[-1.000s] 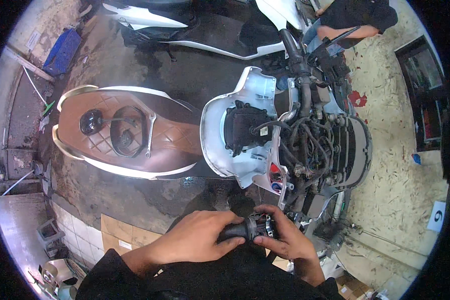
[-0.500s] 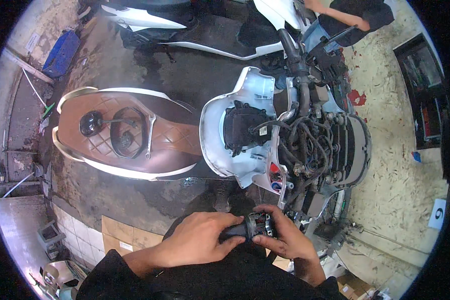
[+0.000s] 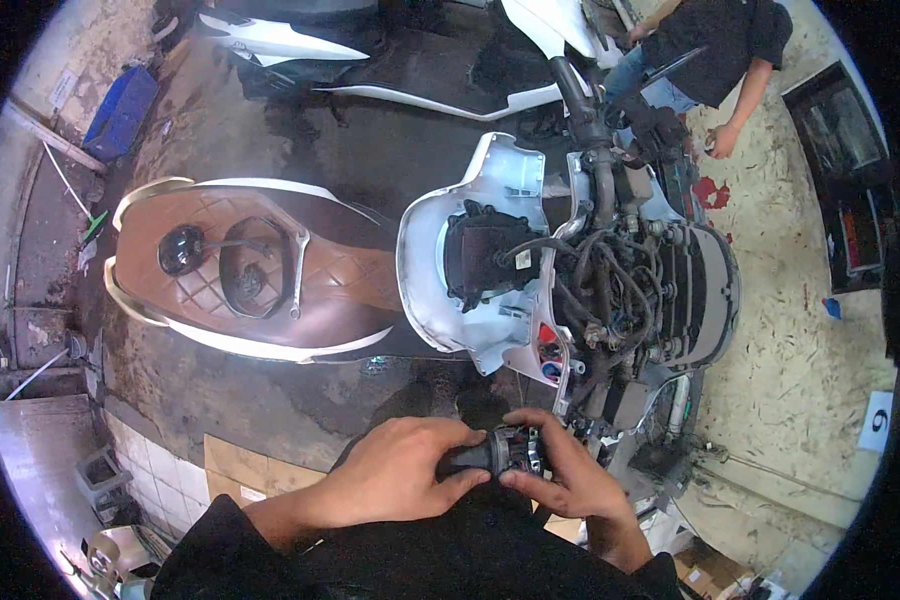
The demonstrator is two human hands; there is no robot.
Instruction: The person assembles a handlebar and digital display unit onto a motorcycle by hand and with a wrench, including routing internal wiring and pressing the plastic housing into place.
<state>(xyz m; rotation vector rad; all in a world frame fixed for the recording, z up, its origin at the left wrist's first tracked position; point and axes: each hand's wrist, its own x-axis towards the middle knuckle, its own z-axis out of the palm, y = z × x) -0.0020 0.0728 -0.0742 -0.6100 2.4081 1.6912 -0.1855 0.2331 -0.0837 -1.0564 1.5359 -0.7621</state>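
My left hand [image 3: 395, 468] is closed round a black rubber handlebar grip [image 3: 467, 458], thumb below and index finger above. At the grip's right end sits a black and silver ring-shaped housing [image 3: 516, 450] with its inner parts showing, perhaps the handlebar switch. My right hand [image 3: 575, 482] pinches that housing between thumb and fingers. Just beyond my hands stands a scooter with white panels [image 3: 515, 170]. Its front covers are off, baring a bundle of black cables [image 3: 610, 285]. A wrench [image 3: 300, 275] lies on the brown quilted seat [image 3: 345, 265].
A round black part [image 3: 180, 248] and a black ring-shaped frame [image 3: 225, 285] also rest on the seat. Another white scooter [image 3: 420, 97] stands beyond. At the far right a co-worker [image 3: 715, 50] bends beside it. Cardboard [image 3: 260, 468] lies at lower left; a blue bin [image 3: 120, 112] stands upper left.
My hands keep nearly the same hold on the grip and housing. The co-worker has shifted, and one of their arms now hangs lower over the pale floor.
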